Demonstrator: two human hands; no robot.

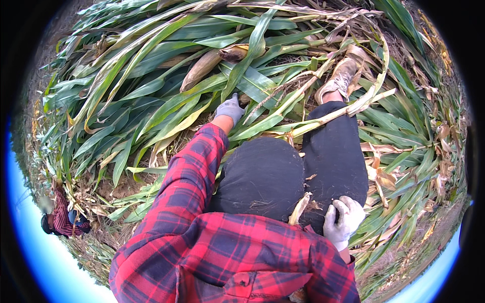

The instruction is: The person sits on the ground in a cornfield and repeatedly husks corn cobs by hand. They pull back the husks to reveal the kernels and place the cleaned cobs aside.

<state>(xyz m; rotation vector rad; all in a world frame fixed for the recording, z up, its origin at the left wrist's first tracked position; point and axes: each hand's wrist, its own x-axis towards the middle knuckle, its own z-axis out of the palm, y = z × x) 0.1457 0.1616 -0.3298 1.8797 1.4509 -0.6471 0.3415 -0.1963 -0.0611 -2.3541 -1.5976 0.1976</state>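
Observation:
My left hand [230,109], in a grey work glove, reaches in among the green corn leaves ahead of my knee; its fingertips touch or hold something partly hidden under the leaves, perhaps an ear. Just beyond it lies a corn ear in a dry brown husk [201,71], with a second husked ear [234,52] beside its upper end. My right hand [344,219], in a whitish glove, rests beside my right thigh with its fingers curled, and nothing shows in it. A pale bent corn stalk [329,118] crosses over my right shin.
Cut corn stalks with long leaves [151,72] lie thickly ahead and on both sides. My right shoe [337,81] stands among them. Another person [64,217] bends down at the far left. Yellow corn ears [443,57] lie at the upper right edge.

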